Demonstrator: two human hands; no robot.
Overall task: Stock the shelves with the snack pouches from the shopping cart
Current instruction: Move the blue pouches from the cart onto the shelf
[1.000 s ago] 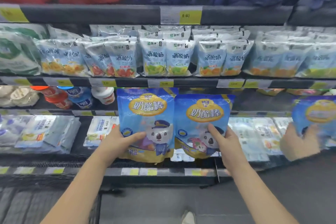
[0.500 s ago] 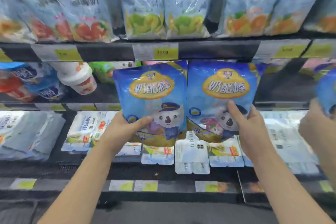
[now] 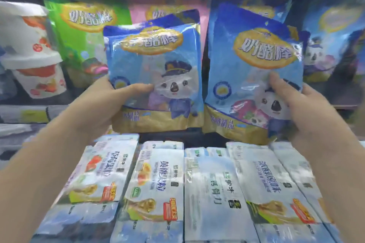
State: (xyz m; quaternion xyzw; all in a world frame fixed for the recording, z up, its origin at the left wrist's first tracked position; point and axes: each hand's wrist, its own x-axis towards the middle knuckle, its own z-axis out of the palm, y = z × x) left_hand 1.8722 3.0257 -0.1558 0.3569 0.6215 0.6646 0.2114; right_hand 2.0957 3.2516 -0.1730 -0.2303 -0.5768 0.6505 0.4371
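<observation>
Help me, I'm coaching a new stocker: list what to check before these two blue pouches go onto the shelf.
1. Left hand grips the left blue pouch: ok.
2. Right hand grips the right blue pouch: ok.
3. Both pouches upright, fronts facing out: ok.
4. Matching shelved blue pouch beside the right one: ok.
5. Free room on the shelf behind them: cannot tell.

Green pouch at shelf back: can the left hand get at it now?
Probably not: the left hand grips a blue pouch that partly covers the green pouch, so it's occupied.
</observation>
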